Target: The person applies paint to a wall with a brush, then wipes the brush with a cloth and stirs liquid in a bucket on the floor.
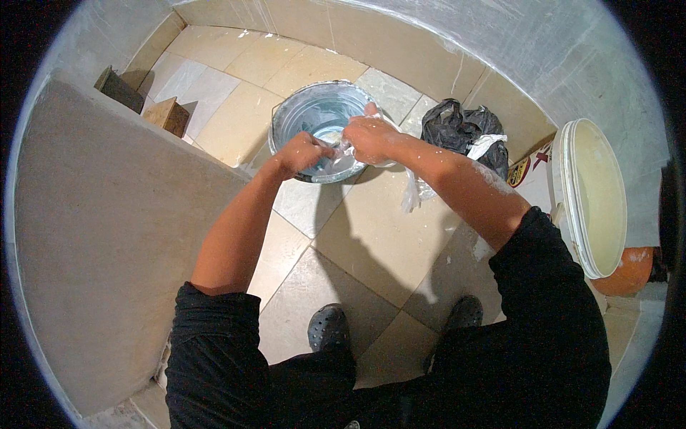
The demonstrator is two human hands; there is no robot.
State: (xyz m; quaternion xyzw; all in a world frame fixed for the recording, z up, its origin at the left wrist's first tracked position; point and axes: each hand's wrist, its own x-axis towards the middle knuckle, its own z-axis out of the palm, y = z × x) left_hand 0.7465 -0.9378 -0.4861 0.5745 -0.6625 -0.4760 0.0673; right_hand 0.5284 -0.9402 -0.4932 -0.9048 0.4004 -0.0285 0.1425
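A round bucket, pale blue and smeared with white inside, stands on the tiled floor ahead of me. Over its near rim, my left hand and my right hand are close together, both with fingers closed on a clear plastic bag. Part of the bag hangs outside the bucket, below my right wrist. White splashes mark my right hand and forearm. The bag's contents, if any, are hidden by my fingers. A whitish patch shows on the bucket's bottom.
A black plastic bag with a white scrap lies right of the bucket. Farther right, a large white pail rests on its side near an orange object. Two blocks sit at the left by a low wall.
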